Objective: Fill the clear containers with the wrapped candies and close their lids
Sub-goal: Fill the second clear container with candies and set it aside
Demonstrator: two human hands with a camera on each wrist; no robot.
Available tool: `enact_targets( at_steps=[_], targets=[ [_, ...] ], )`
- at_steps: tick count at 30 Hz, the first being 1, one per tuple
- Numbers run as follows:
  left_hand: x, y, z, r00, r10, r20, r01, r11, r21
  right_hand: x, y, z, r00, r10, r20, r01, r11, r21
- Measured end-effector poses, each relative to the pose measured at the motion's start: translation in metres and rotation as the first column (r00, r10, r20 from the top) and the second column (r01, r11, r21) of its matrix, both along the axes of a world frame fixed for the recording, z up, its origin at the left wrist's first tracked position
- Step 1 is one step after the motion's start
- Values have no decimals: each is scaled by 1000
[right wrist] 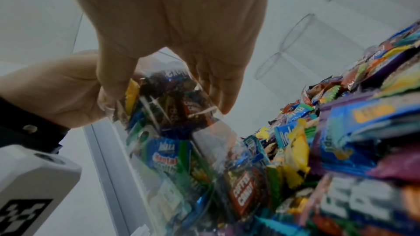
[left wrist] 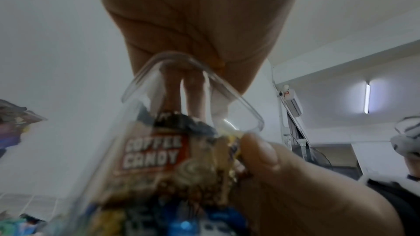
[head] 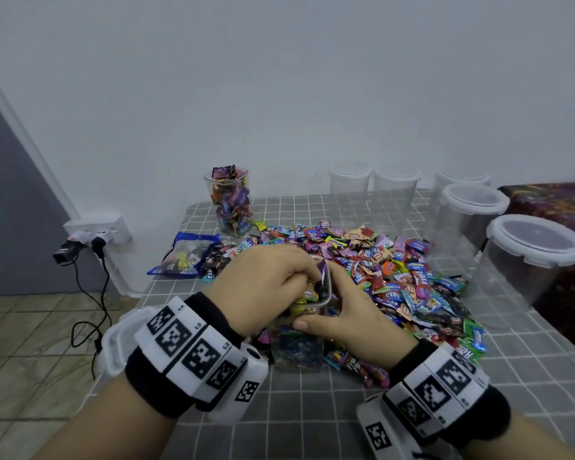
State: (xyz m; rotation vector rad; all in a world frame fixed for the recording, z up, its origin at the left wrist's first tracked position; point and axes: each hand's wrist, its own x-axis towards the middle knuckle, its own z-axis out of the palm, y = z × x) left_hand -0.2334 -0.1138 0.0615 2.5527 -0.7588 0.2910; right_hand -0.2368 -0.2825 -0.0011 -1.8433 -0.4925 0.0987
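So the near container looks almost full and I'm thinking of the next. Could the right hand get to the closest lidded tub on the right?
Probably yes: the right hand only steadies the container, and just the low candy pile lies before the lidded tub.

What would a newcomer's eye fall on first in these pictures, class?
First comes the bright heap of wrapped candies spread over the checked cloth in the middle of the table. In front of it, the left hand and right hand meet over a clear container already packed with candies. Behind stands another full jar, and a row of empty lidded tubs runs along the right.
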Motion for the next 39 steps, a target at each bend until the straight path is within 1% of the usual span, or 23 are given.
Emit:
enact_targets(
  at_steps=[2,3,6,8,10,12,13,14,15,17,18,20,21,23,28,30,34,39],
  targets=[
    [0,5,-1,998,50,35,-44,986,-163,1,-2,2,1000,5,11,-4,999,-42],
    [0,8,-1,995,86,56,-72,973,-217,1,-3,4,1000,21,15,-20,996,-83],
    [4,21,-5,978,198,62,-173,942,-287,4,-10,6,995,96,21,-87,962,-260],
    [6,31,-9,966,258,9,-246,932,-264,9,-17,4,992,123,17,-107,913,-394],
    [9,37,-14,952,303,-37,-305,934,-185,14,-23,2,993,121,-3,-104,833,-543],
    [11,43,-21,939,331,-93,-340,934,-109,17,-29,2,995,100,-9,-83,767,-637],
    [11,45,-24,930,332,-158,-348,933,-89,18,-31,2,997,83,-3,-64,744,-665],
    [10,47,-28,920,309,-242,-338,937,-87,20,-33,2,998,61,0,-45,722,-690],
    [10,49,-32,904,254,-345,-306,946,-105,21,-36,3,999,38,-6,-31,699,-714],
    [7,50,-39,839,71,-539,-212,956,-203,24,-40,0,999,-14,-38,-20,654,-757],
    [5,50,-42,804,-10,-595,-185,946,-266,26,-41,-1,998,-40,-57,-19,636,-772],
    [3,48,-47,754,-124,-645,-172,911,-376,30,-43,-6,993,-79,-85,-18,619,-785],
    [3,47,-51,745,-165,-646,-166,892,-420,33,-43,-8,991,-94,-93,-16,613,-790],
    [2,43,-55,753,-214,-622,-155,862,-483,39,-42,-12,989,-115,-89,-4,588,-809],
    [3,33,-60,803,-192,-564,-170,833,-526,51,-40,-25,989,-138,-47,21,452,-892],
    [4,33,-63,820,-177,-545,-189,814,-549,54,-41,-30,992,-120,-31,22,415,-910],
    [4,28,-60,832,-164,-530,-209,792,-574,57,-45,-38,995,-89,-43,-5,396,-918],
    [18,27,-35,866,-135,-481,-198,791,-579,56,-47,-41,996,-65,-63,-33,384,-923]
  ],
)
